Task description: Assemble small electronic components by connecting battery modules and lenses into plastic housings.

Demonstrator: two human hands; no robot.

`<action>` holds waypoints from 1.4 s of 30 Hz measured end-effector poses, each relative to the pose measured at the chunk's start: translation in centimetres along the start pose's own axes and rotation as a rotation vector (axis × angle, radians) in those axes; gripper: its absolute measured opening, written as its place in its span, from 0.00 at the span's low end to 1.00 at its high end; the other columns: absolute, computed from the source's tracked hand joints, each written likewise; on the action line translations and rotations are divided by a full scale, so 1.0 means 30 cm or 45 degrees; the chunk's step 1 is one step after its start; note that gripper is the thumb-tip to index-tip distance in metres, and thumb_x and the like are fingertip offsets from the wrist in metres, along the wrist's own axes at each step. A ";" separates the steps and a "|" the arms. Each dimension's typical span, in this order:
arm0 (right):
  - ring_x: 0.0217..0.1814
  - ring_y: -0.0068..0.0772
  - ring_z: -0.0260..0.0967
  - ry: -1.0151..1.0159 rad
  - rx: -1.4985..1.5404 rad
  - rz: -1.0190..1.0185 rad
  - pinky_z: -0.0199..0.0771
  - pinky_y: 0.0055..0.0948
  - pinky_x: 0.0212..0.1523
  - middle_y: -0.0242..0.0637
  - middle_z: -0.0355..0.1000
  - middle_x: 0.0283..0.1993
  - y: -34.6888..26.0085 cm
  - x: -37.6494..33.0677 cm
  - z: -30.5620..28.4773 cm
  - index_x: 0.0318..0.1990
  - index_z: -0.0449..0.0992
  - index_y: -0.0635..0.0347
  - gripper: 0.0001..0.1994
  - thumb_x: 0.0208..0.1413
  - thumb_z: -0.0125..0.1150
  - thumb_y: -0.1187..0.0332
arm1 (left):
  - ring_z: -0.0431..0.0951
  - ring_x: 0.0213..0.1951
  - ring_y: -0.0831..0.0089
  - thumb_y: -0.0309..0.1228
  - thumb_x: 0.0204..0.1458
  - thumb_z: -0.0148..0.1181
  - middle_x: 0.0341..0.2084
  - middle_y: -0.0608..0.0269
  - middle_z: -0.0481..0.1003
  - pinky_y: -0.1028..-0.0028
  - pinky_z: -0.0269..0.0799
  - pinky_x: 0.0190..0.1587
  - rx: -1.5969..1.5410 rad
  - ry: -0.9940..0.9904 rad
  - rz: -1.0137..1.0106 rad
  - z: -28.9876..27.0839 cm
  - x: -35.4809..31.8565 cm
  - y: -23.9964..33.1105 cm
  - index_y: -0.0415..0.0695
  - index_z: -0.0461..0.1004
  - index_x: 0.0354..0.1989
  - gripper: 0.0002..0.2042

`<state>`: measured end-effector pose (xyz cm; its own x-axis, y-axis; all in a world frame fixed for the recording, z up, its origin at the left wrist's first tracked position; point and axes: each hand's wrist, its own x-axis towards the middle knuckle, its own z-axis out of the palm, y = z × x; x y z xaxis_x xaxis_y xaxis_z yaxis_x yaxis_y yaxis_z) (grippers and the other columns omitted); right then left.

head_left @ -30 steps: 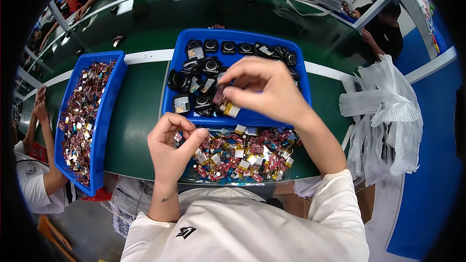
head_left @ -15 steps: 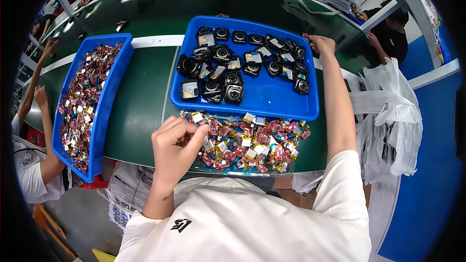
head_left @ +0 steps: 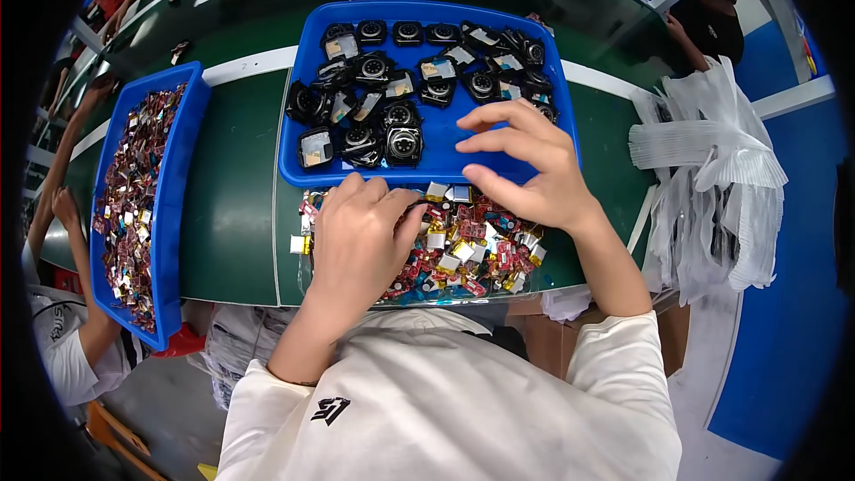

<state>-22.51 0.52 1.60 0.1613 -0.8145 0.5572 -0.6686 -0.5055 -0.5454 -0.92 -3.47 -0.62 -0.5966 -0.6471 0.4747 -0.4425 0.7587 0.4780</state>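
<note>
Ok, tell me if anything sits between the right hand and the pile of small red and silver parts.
Nothing visible does. The right hand hovers with its fingers spread at the far edge of the pile of small parts, near the blue tray's rim. The left hand already rests on the pile's left side.

Right hand back over small parts

You wore a white short-sleeved shirt with a small black mark on its left side; your left hand and right hand were bare.
</note>
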 end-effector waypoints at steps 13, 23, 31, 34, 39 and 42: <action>0.39 0.36 0.72 0.096 0.127 -0.408 0.72 0.29 0.38 0.39 0.75 0.43 -0.040 -0.043 0.056 0.39 0.80 0.55 0.17 0.37 0.74 0.70 | 0.72 0.25 0.88 0.19 0.50 0.62 0.26 0.65 0.77 0.89 0.65 0.28 -1.462 -0.203 -0.773 -0.037 0.026 0.046 0.35 0.74 0.34 0.05; 0.44 0.39 0.70 0.074 0.161 -0.222 0.70 0.33 0.43 0.39 0.76 0.42 -0.027 -0.060 0.031 0.28 0.78 0.58 0.07 0.40 0.70 0.72 | 0.66 0.27 0.82 0.24 0.45 0.65 0.30 0.65 0.73 0.83 0.59 0.28 -0.938 -0.060 -0.293 -0.048 0.018 0.046 0.41 0.80 0.35 0.07; 0.46 0.41 0.69 0.031 0.265 -0.162 0.69 0.35 0.45 0.40 0.75 0.43 -0.028 -0.063 0.038 0.28 0.76 0.60 0.07 0.41 0.69 0.74 | 0.72 0.31 0.71 0.22 0.36 0.68 0.28 0.61 0.76 0.76 0.64 0.35 -0.702 -0.008 -0.101 -0.051 0.016 0.048 0.41 0.81 0.32 0.11; 0.45 0.40 0.69 0.024 0.259 -0.155 0.69 0.35 0.45 0.40 0.75 0.42 -0.028 -0.065 0.039 0.28 0.76 0.60 0.06 0.42 0.68 0.74 | 0.73 0.32 0.71 0.21 0.37 0.68 0.28 0.62 0.77 0.76 0.64 0.36 -0.689 -0.017 -0.141 -0.049 0.013 0.044 0.40 0.80 0.31 0.10; 0.43 0.39 0.70 0.020 0.231 -0.165 0.69 0.34 0.43 0.40 0.75 0.41 -0.027 -0.065 0.039 0.27 0.76 0.60 0.06 0.42 0.68 0.74 | 0.73 0.31 0.72 0.21 0.37 0.68 0.28 0.63 0.78 0.76 0.65 0.36 -0.661 -0.050 -0.130 -0.052 0.011 0.041 0.41 0.80 0.29 0.08; 0.42 0.39 0.70 0.015 0.237 -0.146 0.69 0.33 0.42 0.40 0.75 0.41 -0.029 -0.065 0.035 0.27 0.76 0.61 0.06 0.41 0.68 0.75 | 0.73 0.31 0.72 0.21 0.38 0.68 0.27 0.63 0.78 0.76 0.64 0.36 -0.627 -0.032 -0.147 -0.046 0.009 0.039 0.41 0.80 0.28 0.07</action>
<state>-21.48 2.24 0.33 0.2196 -0.7458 0.6290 -0.5003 -0.6396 -0.5836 -0.69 -2.86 1.08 -0.5813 -0.7180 0.3828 -0.1419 0.5527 0.8212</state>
